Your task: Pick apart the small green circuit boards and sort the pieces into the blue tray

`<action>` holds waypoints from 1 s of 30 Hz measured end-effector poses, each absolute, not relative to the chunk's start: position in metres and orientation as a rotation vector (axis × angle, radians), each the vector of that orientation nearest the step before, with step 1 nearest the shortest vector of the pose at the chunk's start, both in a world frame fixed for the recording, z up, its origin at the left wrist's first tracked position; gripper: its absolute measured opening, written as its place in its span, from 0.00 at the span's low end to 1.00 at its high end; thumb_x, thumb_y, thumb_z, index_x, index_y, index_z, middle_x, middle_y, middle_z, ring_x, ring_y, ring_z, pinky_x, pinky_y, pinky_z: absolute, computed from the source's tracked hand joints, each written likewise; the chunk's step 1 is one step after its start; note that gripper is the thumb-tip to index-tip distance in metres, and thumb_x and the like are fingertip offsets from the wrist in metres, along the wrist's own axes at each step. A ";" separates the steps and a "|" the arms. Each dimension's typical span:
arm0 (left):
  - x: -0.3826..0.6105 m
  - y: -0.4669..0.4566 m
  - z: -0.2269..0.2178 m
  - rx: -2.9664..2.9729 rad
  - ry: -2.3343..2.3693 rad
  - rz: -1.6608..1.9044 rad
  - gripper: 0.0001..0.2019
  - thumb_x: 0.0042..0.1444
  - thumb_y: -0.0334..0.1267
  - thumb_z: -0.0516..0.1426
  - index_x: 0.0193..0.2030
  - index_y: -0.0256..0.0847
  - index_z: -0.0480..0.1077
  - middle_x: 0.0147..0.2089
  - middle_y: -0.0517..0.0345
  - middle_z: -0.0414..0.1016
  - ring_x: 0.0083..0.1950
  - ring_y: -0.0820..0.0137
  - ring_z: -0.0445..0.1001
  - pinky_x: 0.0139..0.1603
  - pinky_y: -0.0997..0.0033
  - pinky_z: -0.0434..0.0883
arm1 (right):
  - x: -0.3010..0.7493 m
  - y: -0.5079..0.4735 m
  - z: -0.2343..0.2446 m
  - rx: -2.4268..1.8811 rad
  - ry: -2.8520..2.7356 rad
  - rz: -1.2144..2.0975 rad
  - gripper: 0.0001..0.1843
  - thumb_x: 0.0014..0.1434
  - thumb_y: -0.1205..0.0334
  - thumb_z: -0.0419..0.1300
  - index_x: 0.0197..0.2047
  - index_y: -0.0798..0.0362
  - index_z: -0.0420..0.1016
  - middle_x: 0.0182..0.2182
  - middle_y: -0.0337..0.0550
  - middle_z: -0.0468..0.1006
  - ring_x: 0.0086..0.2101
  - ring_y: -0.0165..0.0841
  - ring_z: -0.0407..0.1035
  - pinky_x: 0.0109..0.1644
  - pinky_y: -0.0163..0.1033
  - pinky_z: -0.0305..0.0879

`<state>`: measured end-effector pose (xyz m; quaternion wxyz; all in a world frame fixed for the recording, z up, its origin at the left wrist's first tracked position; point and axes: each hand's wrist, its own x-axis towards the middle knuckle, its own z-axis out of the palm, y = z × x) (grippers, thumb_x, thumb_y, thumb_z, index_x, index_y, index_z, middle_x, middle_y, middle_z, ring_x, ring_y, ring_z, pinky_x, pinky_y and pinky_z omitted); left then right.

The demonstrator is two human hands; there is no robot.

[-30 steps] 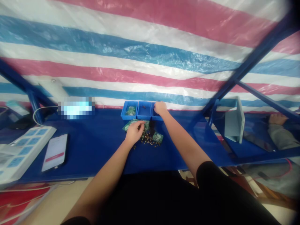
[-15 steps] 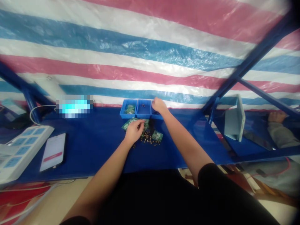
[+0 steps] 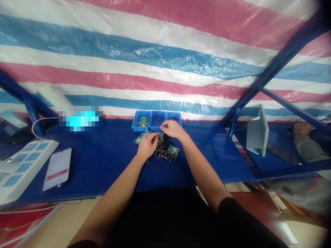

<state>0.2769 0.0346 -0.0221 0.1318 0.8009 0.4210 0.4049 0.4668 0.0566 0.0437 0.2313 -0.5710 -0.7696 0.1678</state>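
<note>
My left hand (image 3: pixel 147 146) rests at the left side of a pile on the blue table, its fingers closed in a pinch. Whatever it holds is too small to make out. My right hand (image 3: pixel 173 129) hovers just above and right of it, in front of the bins, thumb and fingertips pressed together. Any item in that pinch cannot be made out either. Around my left hand lie green circuit boards (image 3: pixel 173 150), small brass-coloured pieces (image 3: pixel 162 153) and black parts (image 3: pixel 167 140) in a heap.
Behind the pile stand three blue bins: the left bin (image 3: pixel 133 124) holds green boards, the middle bin (image 3: pixel 154 125) a few small pieces, the right bin (image 3: pixel 179 119) dark pieces. A phone (image 3: pixel 57 168) and a power strip (image 3: pixel 28 165) lie left. Another person's hand (image 3: pixel 302 128) shows far right.
My right hand has come back from the right bin, moving left and nearer to me, beside my left hand. My left hand has stayed nearly in place.
</note>
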 end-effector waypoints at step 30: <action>0.280 0.041 -0.031 2.523 1.130 1.015 0.10 0.60 0.35 0.54 0.45 0.43 0.74 0.42 0.53 0.79 0.44 0.61 0.75 0.50 0.58 0.70 | 0.469 0.016 -0.027 -1.371 -2.110 0.443 0.08 0.54 0.72 0.61 0.34 0.55 0.81 0.32 0.44 0.74 0.36 0.33 0.69 0.46 0.38 0.64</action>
